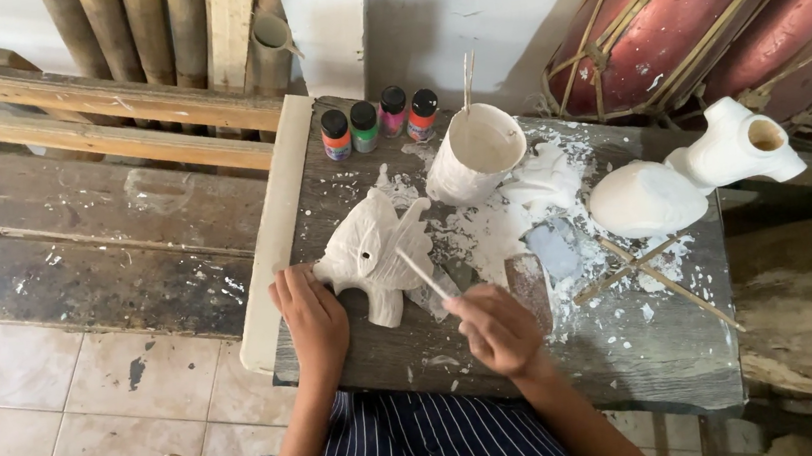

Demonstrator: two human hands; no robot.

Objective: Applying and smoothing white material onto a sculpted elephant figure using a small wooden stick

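A white elephant figure (373, 251) lies on its side in the middle of a dark wooden board (500, 359) splashed with white paint. The person's left hand (310, 313) rests just left of the elephant, fingers laid flat and touching its back end. The right hand (499, 327) is just below and right of the elephant, closed around a thin white brush (421, 273). The brush tip touches the elephant's side.

Just up and right of the elephant stands a white cup (475, 153) with a stick poking out. Above the elephant, at the far edge of the board, four little paint bottles (379, 120) stand in a row, with orange, green, pink and red paint. Well off to the right of the elephant lie two more white figures (692, 178), touching each other. Between them and the elephant is a small grey sponge (553, 248) in a puddle of white.
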